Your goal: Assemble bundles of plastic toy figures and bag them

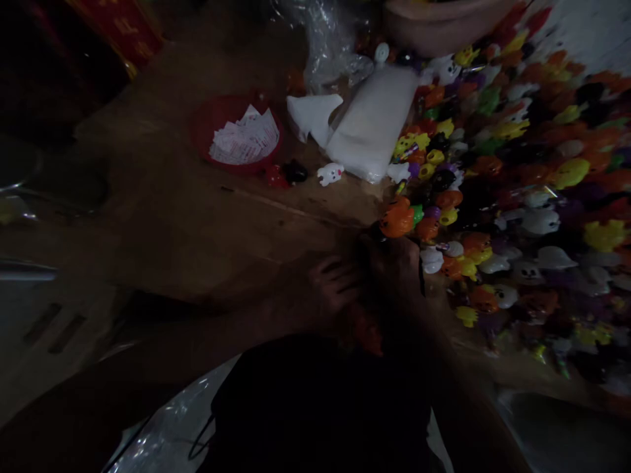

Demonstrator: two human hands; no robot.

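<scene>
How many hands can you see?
2: the left hand, near the picture's middle, and the right hand, beside it, closer to the toy pile. More could be hidden in the dark.

The table (187, 223) (brown, dimly lit) bears a red bowl (201, 131) and a white stack (372, 125), perhaps plastic bags, toward its far edge; toys (488, 164) crowd toward the right edge.

orange toy (397, 218) — smooth, glossy plastic; clear wrap (325, 39) — shiny, crinkled.
</scene>
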